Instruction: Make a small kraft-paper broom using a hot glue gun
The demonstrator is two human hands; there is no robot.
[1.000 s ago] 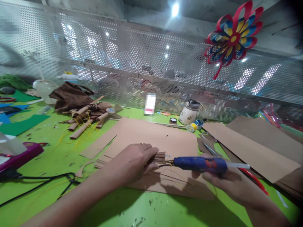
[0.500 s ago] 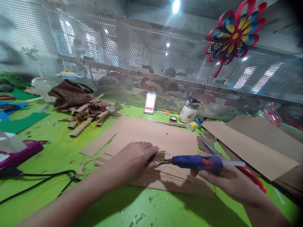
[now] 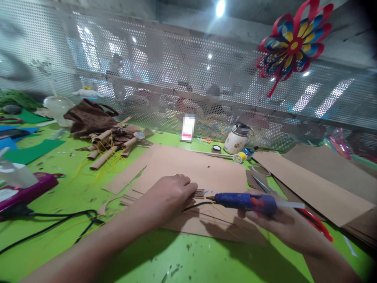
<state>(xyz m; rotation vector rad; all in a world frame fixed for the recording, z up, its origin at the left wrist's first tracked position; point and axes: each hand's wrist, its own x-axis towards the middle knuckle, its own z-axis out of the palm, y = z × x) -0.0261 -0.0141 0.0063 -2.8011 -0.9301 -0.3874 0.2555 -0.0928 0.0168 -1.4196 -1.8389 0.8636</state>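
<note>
Pleated paper (image 3: pixel 199 193) has tipped flatter in the left hand (image 3: pixel 173 192).

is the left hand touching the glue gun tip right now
Apart. The head view shows the left hand gripping ridged brown paper, whose end pokes out past it, leaving a visible gap before the glue gun tip.

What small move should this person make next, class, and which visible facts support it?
Probably ease the blue glue gun toward the layered brown paper: the right hand holds the gun, its tip close beside the paper's exposed end, while the left hand grips the paper.
</note>
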